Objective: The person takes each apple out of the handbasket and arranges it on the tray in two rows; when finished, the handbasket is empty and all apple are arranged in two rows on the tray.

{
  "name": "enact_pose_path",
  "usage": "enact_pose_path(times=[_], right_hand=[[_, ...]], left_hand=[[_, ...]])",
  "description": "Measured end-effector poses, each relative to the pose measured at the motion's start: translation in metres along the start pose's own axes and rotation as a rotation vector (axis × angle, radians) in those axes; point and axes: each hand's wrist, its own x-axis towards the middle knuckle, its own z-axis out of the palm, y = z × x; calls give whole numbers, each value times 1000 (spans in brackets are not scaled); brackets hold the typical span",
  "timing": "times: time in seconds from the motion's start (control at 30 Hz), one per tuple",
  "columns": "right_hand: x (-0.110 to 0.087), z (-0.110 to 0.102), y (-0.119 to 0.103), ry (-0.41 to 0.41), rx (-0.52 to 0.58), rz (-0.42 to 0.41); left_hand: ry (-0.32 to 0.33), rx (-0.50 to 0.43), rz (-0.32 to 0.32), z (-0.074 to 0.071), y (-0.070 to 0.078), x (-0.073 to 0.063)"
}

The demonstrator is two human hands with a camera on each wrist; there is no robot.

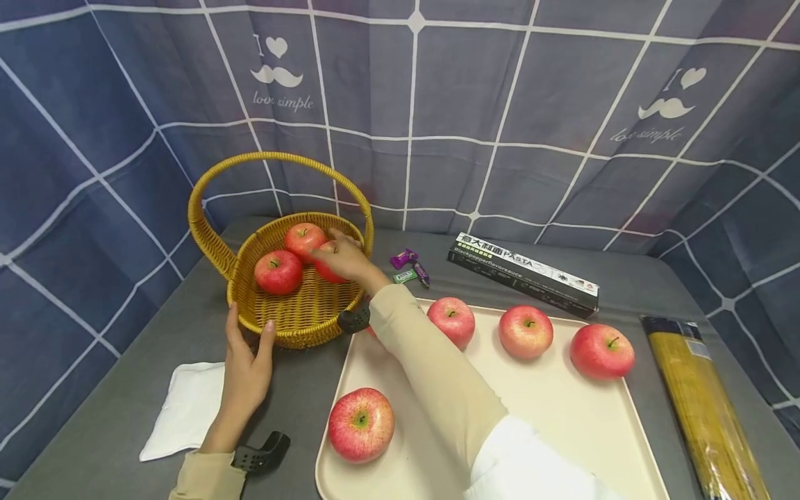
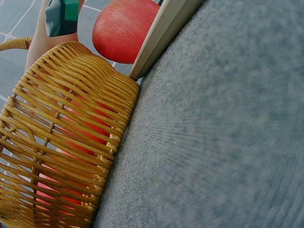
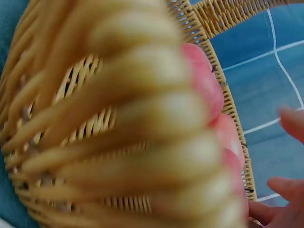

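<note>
A yellow wicker basket (image 1: 300,338) with a tall handle stands at the left, holding a red apple (image 1: 278,272), another apple (image 1: 305,240) behind it and a third apple (image 1: 329,269) on the right. My right hand (image 1: 345,258) reaches over the basket's right rim and lies over the third apple, partly hiding it. In the right wrist view its fingers (image 3: 285,186) look spread, and blurred wicker fills much of the picture. My left hand (image 1: 245,371) touches the near left side of the basket with thumb and fingers extended.
A cream tray (image 1: 562,430) carries several apples, including a near-left apple (image 1: 361,425); my right forearm crosses it. Small candies (image 1: 405,260) and a black pasta box (image 1: 523,273) lie behind. Spaghetti (image 1: 706,410) lies right, a white cloth (image 1: 187,406) left.
</note>
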Motion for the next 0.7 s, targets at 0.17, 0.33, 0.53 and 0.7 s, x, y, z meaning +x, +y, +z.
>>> enact_pose_path(times=[0.17,0.33,0.53,0.7], right_hand=[[-7,3,4,-94,-91,-107],[-10,4,6,-241,-93,-212],[-15,5,4,-385,-189,-272],[-19,5,2,-401,-287,-274]], left_hand=[[-1,-7,-4,2,0,0],[1,-6,-7,1,1,0],[6,-4,-16,0,0,-1],[-2,-5,-3,0,0,0]])
